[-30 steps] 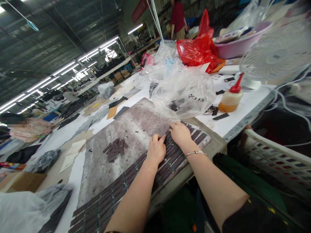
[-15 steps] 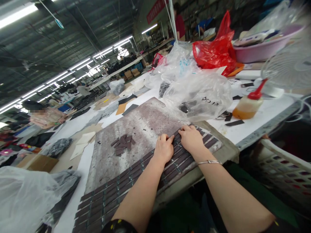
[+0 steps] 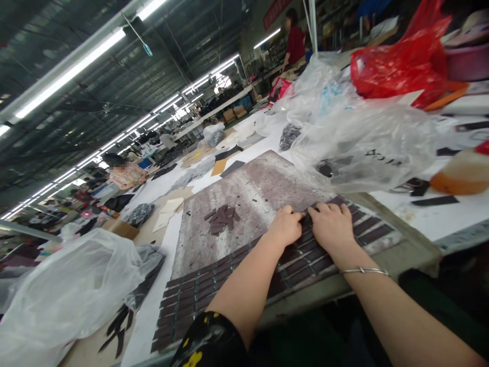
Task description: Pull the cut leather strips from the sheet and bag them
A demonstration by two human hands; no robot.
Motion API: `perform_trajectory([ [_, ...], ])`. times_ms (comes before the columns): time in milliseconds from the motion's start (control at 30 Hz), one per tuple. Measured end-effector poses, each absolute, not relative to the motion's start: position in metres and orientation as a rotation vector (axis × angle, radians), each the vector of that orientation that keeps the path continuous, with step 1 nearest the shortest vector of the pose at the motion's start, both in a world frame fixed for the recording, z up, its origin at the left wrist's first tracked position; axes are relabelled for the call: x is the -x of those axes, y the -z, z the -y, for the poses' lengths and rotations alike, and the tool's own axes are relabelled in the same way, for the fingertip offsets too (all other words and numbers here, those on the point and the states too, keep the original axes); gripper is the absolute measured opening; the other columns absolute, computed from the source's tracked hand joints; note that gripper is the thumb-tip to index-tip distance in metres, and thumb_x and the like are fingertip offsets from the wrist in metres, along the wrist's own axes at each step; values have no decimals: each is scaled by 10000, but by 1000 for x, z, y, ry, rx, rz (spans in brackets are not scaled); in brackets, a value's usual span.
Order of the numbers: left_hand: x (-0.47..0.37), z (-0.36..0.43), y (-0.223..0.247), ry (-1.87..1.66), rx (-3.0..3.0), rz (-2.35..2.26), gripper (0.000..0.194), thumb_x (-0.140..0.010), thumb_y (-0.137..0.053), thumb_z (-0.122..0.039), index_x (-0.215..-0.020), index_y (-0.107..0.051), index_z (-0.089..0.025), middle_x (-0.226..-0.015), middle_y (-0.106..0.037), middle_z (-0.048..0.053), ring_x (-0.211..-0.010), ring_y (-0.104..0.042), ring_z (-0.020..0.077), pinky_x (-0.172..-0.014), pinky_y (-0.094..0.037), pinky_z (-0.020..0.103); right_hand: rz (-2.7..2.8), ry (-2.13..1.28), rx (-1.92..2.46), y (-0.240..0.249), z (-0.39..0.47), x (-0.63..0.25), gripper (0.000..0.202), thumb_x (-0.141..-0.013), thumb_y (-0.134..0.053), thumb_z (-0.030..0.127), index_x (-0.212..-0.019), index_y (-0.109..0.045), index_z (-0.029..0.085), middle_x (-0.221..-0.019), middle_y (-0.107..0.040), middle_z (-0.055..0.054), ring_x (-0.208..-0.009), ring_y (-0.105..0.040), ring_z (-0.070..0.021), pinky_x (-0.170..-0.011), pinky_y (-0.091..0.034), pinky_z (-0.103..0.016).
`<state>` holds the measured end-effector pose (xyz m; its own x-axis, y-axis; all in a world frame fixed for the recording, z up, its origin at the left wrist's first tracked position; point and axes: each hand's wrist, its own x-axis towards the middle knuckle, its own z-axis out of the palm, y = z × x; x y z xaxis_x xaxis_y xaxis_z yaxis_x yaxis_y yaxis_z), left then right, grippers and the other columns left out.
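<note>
Rows of dark brown strips (image 3: pixel 208 285) lie side by side along the near edge of a worn, stained board (image 3: pixel 260 183). Over the top row, my left hand (image 3: pixel 286 225) is closed, its thumb and index finger pinched at a dark brown strip. Close beside it, my right hand (image 3: pixel 331 228) bends its fingers down onto the same strip, fingertips near those of the left. My fingers partly cover the strip. A small heap of loose brown pieces (image 3: pixel 223 220) rests farther back on the board. A bracelet (image 3: pixel 364 270) circles my right wrist.
Clear plastic bags (image 3: pixel 367 148) and a red bag (image 3: pixel 401 63) crowd the table behind the board. At right lies a bottle of amber liquid (image 3: pixel 460 173). Another clear bag (image 3: pixel 87 285) fills the left. A person (image 3: pixel 128 173) is across the table.
The view has swung, so the board and hands appear farther right. Both hands stay together at the top row of strips, with the fingers shifted slightly.
</note>
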<state>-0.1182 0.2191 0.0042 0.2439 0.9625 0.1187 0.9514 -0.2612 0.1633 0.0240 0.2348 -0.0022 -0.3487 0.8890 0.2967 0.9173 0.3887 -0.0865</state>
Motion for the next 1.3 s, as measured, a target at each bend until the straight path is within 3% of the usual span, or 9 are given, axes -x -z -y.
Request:
perform_trajectory([
  [167,180,-199,-6,-667,-2058,-2458,292,-834,-483,-219,-1058,-669,-215,-1050,-566,70,-1004,-512,206,-928,-409,316,2332,43,1641,-2,-238,-20,318,-870,-386,165,-903,-701,194,-1004,-585,-119,-1009,-468,-289,-967,-258,-545],
  [300,250,-173,-12,-391,-1511,-2927,400,-838,-507,-382,-1155,-606,-159,-1154,-550,152,-1101,-502,293,-941,-384,402,2297,-48,1645,-4,-239,-20,328,-861,-385,161,-922,-707,181,-1035,-565,-145,-1019,-461,-304,-959,-276,-552],
  [367,274,-164,-12,-313,-1408,-2927,411,-824,-528,-383,-1124,-610,-114,-1089,-597,175,-1060,-545,297,-895,-413,388,2283,-77,1651,-4,-239,-20,330,-857,-384,158,-930,-705,176,-1038,-561,-153,-1015,-462,-306,-959,-278,-554],
  [500,295,-161,-10,-276,-1323,-2868,308,-793,-571,-315,-1038,-640,-142,-927,-681,103,-908,-628,244,-794,-457,317,2256,-119,1646,-2,-239,-20,334,-856,-384,166,-937,-707,185,-1048,-559,-159,-1020,-458,-311,-967,-260,-574],
  [767,291,-168,-16,-447,-1219,-2878,268,-759,-586,-323,-960,-658,-161,-927,-697,92,-911,-633,273,-785,-480,364,2190,-222,1635,-3,-243,-25,302,-842,-427,174,-899,-720,213,-1044,-576,-135,-1028,-468,-306,-981,-238,-597],
  [833,276,-174,-19,-683,-1207,-2753,281,-770,-562,-336,-975,-650,-166,-913,-698,72,-888,-641,240,-759,-499,335,2149,-290,1619,-4,-248,-29,305,-830,-436,155,-901,-723,230,-1039,-598,-113,-1025,-484,-292,-987,-256,-581],
  [933,231,-188,-25,-1107,-1188,-2183,327,-711,-613,-346,-964,-650,-144,-853,-694,48,-799,-656,196,-668,-524,280,1991,-437,1505,-7,-259,-39,317,-844,-439,166,-1018,-698,223,-1054,-624,-88,-1015,-522,-232,-993,-339,-426],
  [1100,137,-223,-36,-1098,-1366,-1692,269,-651,-677,-318,-849,-686,-136,-720,-672,24,-681,-630,153,-613,-520,254,1632,-949,1134,-10,-271,-52,476,-826,-558,340,-1268,-532,166,-996,-658,-47,-774,-595,-135,-797,-479,-268],
  [1300,84,-262,-27,-1052,-1574,-1596,164,-751,-606,-229,-868,-693,-155,-785,-673,23,-712,-614,136,-668,-521,262,1475,-1050,1088,0,-284,-57,217,-804,-564,303,-969,-658,199,-756,-661,10,-651,-603,-123,-676,-495,-251],
])
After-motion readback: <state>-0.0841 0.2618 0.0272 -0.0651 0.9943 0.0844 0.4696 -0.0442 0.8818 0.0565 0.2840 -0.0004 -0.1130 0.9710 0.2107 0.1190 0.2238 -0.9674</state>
